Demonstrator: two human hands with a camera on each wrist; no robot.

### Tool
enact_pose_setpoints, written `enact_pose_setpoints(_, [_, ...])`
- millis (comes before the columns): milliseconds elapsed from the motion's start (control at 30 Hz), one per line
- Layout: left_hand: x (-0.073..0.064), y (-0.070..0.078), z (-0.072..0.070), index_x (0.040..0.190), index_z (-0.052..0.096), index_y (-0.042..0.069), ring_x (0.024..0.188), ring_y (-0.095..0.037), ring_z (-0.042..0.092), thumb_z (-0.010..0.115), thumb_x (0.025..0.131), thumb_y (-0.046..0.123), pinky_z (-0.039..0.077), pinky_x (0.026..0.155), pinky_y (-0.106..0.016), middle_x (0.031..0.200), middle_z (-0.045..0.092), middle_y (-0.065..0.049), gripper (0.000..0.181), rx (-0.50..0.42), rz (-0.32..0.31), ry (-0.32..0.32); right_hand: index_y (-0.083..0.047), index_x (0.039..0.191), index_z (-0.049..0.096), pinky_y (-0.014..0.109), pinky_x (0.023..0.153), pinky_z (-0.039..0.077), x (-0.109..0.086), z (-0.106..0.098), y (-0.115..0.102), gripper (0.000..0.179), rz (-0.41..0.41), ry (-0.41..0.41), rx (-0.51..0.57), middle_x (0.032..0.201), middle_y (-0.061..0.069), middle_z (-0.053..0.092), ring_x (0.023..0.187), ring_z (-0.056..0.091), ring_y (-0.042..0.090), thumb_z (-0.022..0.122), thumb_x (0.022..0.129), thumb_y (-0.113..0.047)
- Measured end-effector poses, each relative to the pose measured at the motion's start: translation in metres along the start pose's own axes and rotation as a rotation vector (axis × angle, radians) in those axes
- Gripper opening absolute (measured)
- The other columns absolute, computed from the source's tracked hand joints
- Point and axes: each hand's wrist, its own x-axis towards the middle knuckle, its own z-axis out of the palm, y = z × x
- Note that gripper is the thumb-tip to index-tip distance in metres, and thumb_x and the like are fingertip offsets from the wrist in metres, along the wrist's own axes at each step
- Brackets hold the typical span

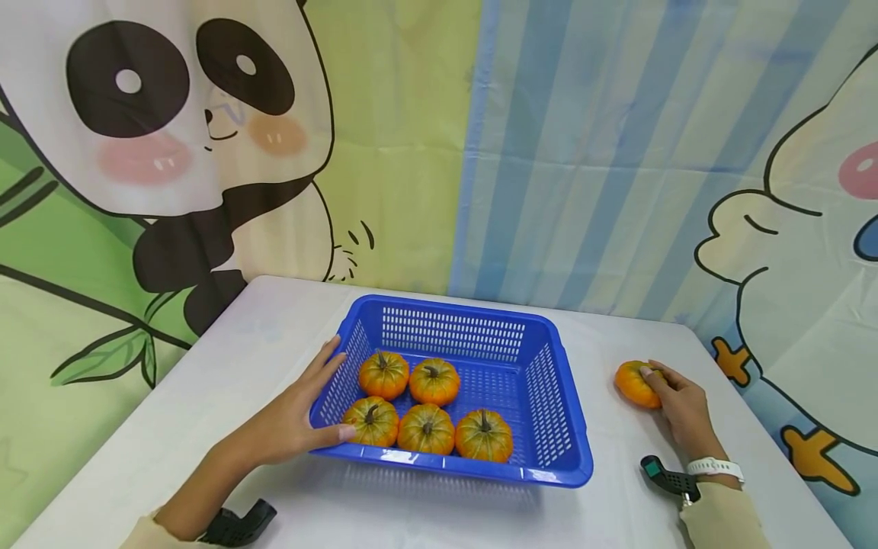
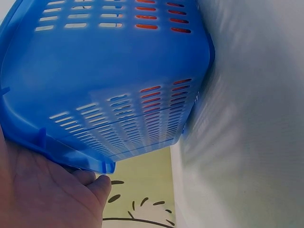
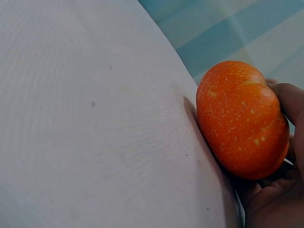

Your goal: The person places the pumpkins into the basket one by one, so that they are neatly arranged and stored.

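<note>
A blue plastic basket [image 1: 549, 366] with slotted walls stands mid-table, holding several small orange pumpkins [image 1: 427, 429] grouped toward its left and front. At its front-left corner, my left hand [image 1: 295, 419] touches the rim, fingers stretched along the left side and thumb at the front edge. Seen from the left wrist, that hand [image 2: 57, 194] lies against the outside of the basket's rim [image 2: 76, 154]. Right of the basket, my right hand [image 1: 686, 408] grips a single pumpkin [image 1: 634, 385]. In the right wrist view this pumpkin [image 3: 242, 118] sits at the white tabletop, its far side hidden by fingers.
White cloth covers the table [image 1: 309, 503]. Behind it hangs a curtain [image 1: 562, 152] printed with a panda and a white bird. Black wrist devices [image 1: 240, 526] are worn at both wrists, and a white band [image 1: 716, 469] circles the right one.
</note>
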Motion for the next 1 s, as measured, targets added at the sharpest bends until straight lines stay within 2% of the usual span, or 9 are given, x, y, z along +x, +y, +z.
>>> enact_pose_setpoints(300, [0.002, -0.002, 0.003, 0.156, 0.017, 0.008, 0.144, -0.043, 0.013, 0.071, 0.081, 0.048, 0.028, 0.101, -0.068, 0.163, -0.001, -0.004, 0.100, 0.008, 0.013, 0.003, -0.006, 0.151, 0.034, 0.051, 0.111, 0.025, -0.003, 0.003, -0.006, 0.084, -0.026, 0.007, -0.008, 0.157, 0.018, 0.024, 0.142, 0.023, 0.039, 0.051, 0.091, -0.062])
enact_pose_setpoints(433, [0.001, -0.002, 0.001, 0.156, 0.018, 0.007, 0.143, -0.044, 0.014, 0.071, 0.081, 0.047, 0.028, 0.101, -0.068, 0.163, -0.001, -0.004, 0.100, 0.004, 0.019, 0.007, -0.004, 0.150, 0.035, 0.052, 0.112, 0.024, -0.005, 0.010, -0.013, 0.084, -0.050, -0.019, -0.020, 0.156, 0.020, 0.026, 0.142, 0.022, 0.040, 0.051, 0.091, -0.062])
enact_pose_setpoints(767, [0.001, 0.000, -0.002, 0.156, 0.017, 0.007, 0.143, -0.044, 0.014, 0.071, 0.081, 0.047, 0.027, 0.101, -0.068, 0.163, -0.001, -0.004, 0.100, 0.008, 0.012, -0.001, -0.007, 0.150, 0.037, 0.056, 0.110, 0.028, -0.015, 0.031, -0.033, 0.080, -0.166, -0.090, -0.113, 0.153, 0.022, 0.032, 0.139, 0.027, 0.043, 0.050, 0.093, -0.061])
enact_pose_setpoints(900, [0.001, 0.001, -0.003, 0.156, 0.017, 0.007, 0.144, -0.044, 0.013, 0.071, 0.081, 0.047, 0.026, 0.102, -0.068, 0.163, -0.001, -0.004, 0.101, 0.001, 0.013, -0.002, -0.008, 0.150, 0.038, 0.051, 0.107, 0.035, -0.021, 0.035, -0.042, 0.078, -0.200, -0.106, -0.109, 0.151, 0.020, 0.035, 0.135, 0.034, 0.040, 0.051, 0.093, -0.060])
enact_pose_setpoints(1000, [0.001, 0.001, -0.002, 0.156, 0.017, 0.007, 0.144, -0.043, 0.013, 0.072, 0.081, 0.047, 0.026, 0.102, -0.068, 0.163, -0.001, -0.004, 0.101, -0.002, 0.013, -0.003, -0.009, 0.149, 0.040, 0.034, 0.100, 0.045, -0.025, 0.037, -0.050, 0.077, -0.220, -0.108, -0.093, 0.149, 0.020, 0.039, 0.129, 0.042, 0.036, 0.052, 0.093, -0.060])
